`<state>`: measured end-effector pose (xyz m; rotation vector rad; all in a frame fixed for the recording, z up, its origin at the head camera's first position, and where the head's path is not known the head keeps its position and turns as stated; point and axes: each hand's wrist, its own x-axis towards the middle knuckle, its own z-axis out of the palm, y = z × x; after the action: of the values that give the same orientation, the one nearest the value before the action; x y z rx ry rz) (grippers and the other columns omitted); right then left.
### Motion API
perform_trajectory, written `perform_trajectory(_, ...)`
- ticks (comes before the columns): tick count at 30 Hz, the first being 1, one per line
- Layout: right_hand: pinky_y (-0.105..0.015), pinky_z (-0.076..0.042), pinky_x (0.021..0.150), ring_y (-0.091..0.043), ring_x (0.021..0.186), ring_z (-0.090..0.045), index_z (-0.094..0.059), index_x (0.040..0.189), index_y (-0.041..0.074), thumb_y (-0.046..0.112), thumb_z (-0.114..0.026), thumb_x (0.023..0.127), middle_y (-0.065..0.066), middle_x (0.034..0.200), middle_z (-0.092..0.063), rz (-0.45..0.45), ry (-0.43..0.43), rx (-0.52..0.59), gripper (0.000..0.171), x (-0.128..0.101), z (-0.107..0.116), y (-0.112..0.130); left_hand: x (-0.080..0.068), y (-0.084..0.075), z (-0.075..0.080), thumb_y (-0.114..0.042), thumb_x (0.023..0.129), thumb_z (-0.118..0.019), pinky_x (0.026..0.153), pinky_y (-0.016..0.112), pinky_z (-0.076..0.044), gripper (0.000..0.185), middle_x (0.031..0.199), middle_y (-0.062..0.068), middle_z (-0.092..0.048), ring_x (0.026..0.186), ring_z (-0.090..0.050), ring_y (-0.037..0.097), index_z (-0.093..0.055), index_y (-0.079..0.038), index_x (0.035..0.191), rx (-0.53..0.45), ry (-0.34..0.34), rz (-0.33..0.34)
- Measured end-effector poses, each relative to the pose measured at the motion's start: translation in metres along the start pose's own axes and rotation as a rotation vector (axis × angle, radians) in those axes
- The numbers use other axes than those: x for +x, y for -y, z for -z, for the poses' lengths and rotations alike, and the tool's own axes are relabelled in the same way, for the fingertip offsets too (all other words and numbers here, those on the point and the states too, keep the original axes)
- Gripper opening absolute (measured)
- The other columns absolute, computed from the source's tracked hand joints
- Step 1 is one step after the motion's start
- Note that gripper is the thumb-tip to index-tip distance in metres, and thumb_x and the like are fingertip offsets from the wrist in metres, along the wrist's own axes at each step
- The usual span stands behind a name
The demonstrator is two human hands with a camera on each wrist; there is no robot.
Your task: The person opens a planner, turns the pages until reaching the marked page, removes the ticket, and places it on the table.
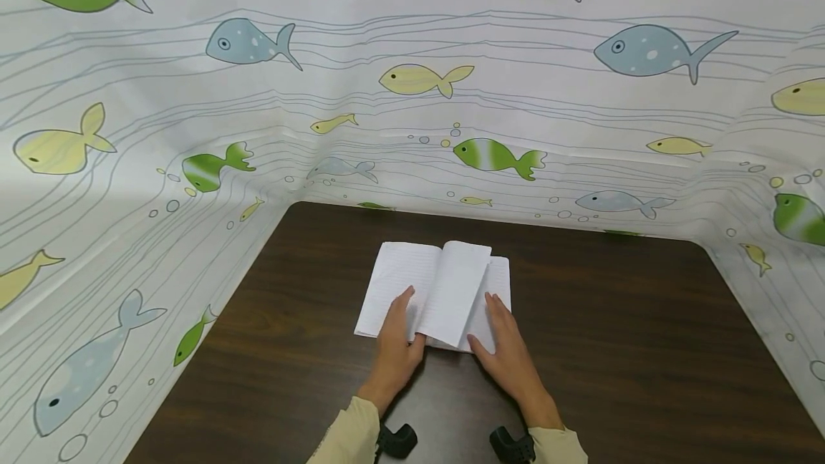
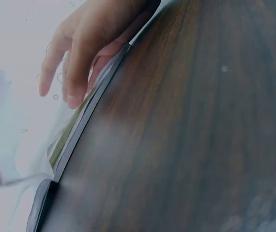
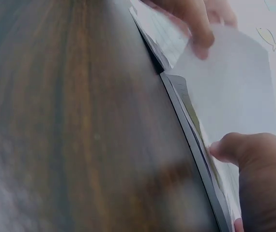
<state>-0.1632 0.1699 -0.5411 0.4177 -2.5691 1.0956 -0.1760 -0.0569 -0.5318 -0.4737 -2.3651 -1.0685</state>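
Note:
An open lined notebook (image 1: 396, 271) lies on the table, with one white page (image 1: 456, 285) raised from the spine and leaning over the right side. My left hand (image 1: 396, 356) rests on the left page, fingers extended, its thumb at the raised page's lower edge by the spine. On the right page, my right hand (image 1: 509, 356) lies with fingers extended and thumb near the bottom edge. In the right wrist view, the right thumb (image 3: 227, 147) is at the page edge, while the left thumb (image 3: 202, 48) overlaps the raised page.
The notebook is on a dark wood-grain table (image 1: 619, 321). A white sheet printed with fish (image 1: 412, 81) walls the table's back and both sides. A black wrist device (image 1: 397, 441) sits by the left sleeve, and another black device (image 1: 511, 444) by the right sleeve.

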Motion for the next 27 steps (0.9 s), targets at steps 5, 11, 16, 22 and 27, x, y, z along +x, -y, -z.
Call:
perform_trajectory(5,-0.057,-0.033,0.105,-0.032,0.142,-0.027,-0.031,0.153,0.010,0.024,-0.072,0.089,-0.019,0.154,-0.031,-0.014,0.001,-0.001,0.077,0.000,0.001,0.001,0.003,0.002,0.003,0.020,0.059,-0.066,0.116,0.040,-0.024,0.098,0.148,0.019,-0.036,0.136,-0.035,0.034,-0.033,-0.002,0.149,0.163,-0.210,0.000)
perform_trajectory(11,-0.060,-0.032,0.105,-0.031,0.142,-0.027,-0.040,0.148,0.008,0.021,-0.071,0.089,-0.016,0.152,-0.035,-0.016,-0.035,-0.005,0.068,0.001,0.001,0.002,0.004,0.005,0.003,0.021,0.062,-0.062,0.114,0.060,-0.018,0.086,0.154,0.021,-0.028,0.143,-0.026,0.036,-0.046,-0.005,0.142,0.324,-0.250,-0.037)
perform_trajectory(16,-0.061,-0.035,0.102,-0.033,0.140,-0.031,-0.045,0.144,0.005,0.019,-0.072,0.088,-0.019,0.150,-0.038,0.004,-0.085,-0.019,0.064,0.002,0.001,0.002,0.003,0.006,0.000,0.019,0.069,-0.060,0.113,0.055,-0.027,0.066,0.150,0.016,-0.040,0.140,-0.034,0.029,-0.060,-0.008,0.129,0.260,-0.135,-0.135)
perform_trajectory(22,-0.060,-0.037,0.100,-0.035,0.138,-0.034,-0.048,0.142,0.003,0.016,-0.073,0.086,-0.021,0.148,-0.040,0.028,-0.116,-0.020,0.062,0.003,0.001,0.002,-0.004,0.002,-0.004,-0.012,0.096,-0.059,0.112,0.039,-0.033,0.043,0.144,0.009,-0.049,0.136,-0.042,0.022,-0.053,-0.005,0.138,0.116,0.229,-0.226)
perform_trajectory(27,-0.060,-0.038,0.100,-0.035,0.136,-0.035,-0.050,0.140,0.004,0.015,-0.072,0.087,-0.021,0.147,-0.041,0.033,-0.119,-0.021,0.059,0.003,0.002,0.002,-0.008,0.002,-0.007,-0.035,0.100,-0.053,0.115,0.035,-0.028,0.049,0.147,0.004,-0.047,0.138,-0.039,0.016,-0.050,-0.009,0.142,0.205,0.428,-0.249)
